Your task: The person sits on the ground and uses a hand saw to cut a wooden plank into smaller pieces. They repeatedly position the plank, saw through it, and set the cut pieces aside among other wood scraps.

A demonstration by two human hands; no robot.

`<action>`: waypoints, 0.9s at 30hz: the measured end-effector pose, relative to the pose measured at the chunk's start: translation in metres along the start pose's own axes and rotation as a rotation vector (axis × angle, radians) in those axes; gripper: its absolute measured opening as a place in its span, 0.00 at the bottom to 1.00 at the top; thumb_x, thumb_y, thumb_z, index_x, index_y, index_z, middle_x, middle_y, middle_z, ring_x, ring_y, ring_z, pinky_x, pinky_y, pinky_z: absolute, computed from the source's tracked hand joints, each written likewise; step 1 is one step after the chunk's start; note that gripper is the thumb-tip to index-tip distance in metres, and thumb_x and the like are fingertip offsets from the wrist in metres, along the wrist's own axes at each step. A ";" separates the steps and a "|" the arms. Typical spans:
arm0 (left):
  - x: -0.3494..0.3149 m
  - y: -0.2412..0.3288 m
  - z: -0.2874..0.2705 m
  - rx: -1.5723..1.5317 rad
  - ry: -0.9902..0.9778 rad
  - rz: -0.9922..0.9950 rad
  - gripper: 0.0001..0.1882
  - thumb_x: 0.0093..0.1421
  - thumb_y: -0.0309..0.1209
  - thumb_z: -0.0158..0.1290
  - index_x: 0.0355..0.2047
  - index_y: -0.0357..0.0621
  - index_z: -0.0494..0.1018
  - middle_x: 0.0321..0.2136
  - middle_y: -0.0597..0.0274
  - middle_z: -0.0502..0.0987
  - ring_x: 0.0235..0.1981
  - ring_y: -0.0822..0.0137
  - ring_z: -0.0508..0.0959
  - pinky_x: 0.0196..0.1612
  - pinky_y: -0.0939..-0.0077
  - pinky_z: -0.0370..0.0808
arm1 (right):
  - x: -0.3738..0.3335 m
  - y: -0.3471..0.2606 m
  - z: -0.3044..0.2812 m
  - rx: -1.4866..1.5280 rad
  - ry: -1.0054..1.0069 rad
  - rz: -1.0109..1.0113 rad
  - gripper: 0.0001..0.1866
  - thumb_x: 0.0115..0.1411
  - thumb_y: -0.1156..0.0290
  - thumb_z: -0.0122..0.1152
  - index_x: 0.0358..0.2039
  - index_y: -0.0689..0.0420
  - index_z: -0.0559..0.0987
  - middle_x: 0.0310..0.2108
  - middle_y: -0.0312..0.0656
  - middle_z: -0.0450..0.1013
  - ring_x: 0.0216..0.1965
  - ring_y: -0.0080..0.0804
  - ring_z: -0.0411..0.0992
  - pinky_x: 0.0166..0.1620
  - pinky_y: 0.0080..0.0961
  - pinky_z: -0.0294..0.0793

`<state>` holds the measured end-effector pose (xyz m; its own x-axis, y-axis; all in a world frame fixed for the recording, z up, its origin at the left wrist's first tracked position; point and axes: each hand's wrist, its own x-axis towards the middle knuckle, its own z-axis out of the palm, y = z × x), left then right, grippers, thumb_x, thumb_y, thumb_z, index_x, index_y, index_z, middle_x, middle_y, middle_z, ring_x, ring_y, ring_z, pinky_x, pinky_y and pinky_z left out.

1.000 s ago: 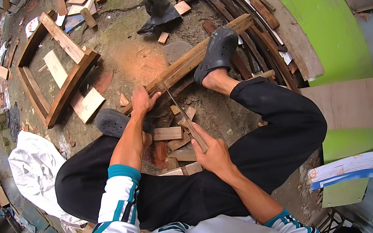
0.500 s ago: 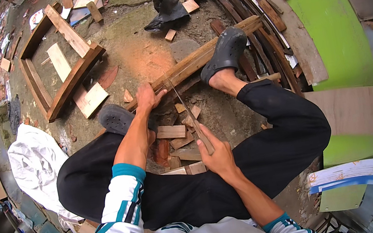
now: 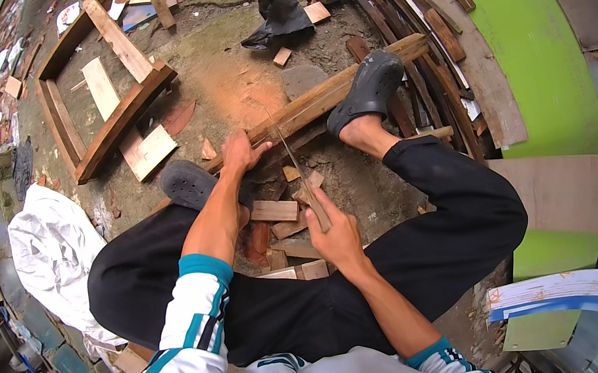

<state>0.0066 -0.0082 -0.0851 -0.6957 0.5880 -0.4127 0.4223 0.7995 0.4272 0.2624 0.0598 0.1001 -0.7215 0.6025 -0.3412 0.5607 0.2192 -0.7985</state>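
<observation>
Bare earth and patchy concrete make up the ground [image 3: 233, 79], littered with wood scraps; person sits low on it, knees spread, dark trousers, white and teal sleeves. Nearest in: right hand [image 3: 337, 231] closed around the wooden handle of a hand saw [image 3: 295, 163], thin blade running up and away toward the plank. Between the legs, just under that hand, a heap of short offcuts [image 3: 278, 225], some pale, some reddish. Left hand [image 3: 242, 151] farther out, fingers clamped down on a long wooden plank [image 3: 331, 92] where the saw blade meets it. Plank lies at a slant across the ground, rising to the right; right foot in a dark clog [image 3: 369, 88] presses on its far part, left clog [image 3: 188, 183] sits near its lower end. Left of the legs, a crumpled white sack [image 3: 48, 244]. Farther off, upper left, a rough wooden frame [image 3: 95, 102] of joined boards with loose pale boards in and beside it. Top centre, a black crumpled bag [image 3: 279, 20]. Right side, a stack of dark curved slats [image 3: 405, 18] against a bright green panel [image 3: 526, 30].
</observation>
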 end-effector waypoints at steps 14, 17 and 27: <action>0.021 0.003 -0.016 -0.025 -0.020 0.005 0.41 0.51 0.57 0.67 0.50 0.29 0.73 0.48 0.36 0.77 0.52 0.41 0.76 0.55 0.50 0.72 | 0.095 0.003 0.032 0.008 0.037 -0.061 0.24 0.65 0.65 0.57 0.60 0.60 0.75 0.53 0.60 0.76 0.55 0.57 0.75 0.56 0.38 0.74; 0.011 -0.006 -0.004 -0.045 0.002 -0.015 0.41 0.50 0.56 0.68 0.48 0.29 0.74 0.46 0.36 0.78 0.52 0.40 0.76 0.54 0.50 0.72 | -0.012 -0.003 -0.003 -0.011 0.018 -0.044 0.23 0.66 0.68 0.57 0.60 0.61 0.75 0.53 0.59 0.76 0.57 0.51 0.75 0.58 0.34 0.72; 0.020 0.023 -0.007 -0.005 -0.046 0.026 0.42 0.51 0.56 0.67 0.50 0.27 0.72 0.48 0.35 0.77 0.53 0.41 0.76 0.57 0.51 0.71 | 0.111 0.005 0.048 -0.091 0.133 0.058 0.23 0.65 0.64 0.57 0.59 0.59 0.76 0.47 0.61 0.78 0.52 0.56 0.77 0.52 0.38 0.75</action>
<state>-0.0017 0.0209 -0.0778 -0.6570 0.6136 -0.4381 0.4367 0.7834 0.4422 0.1650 0.0910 0.0345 -0.6298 0.7111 -0.3124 0.6389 0.2456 -0.7290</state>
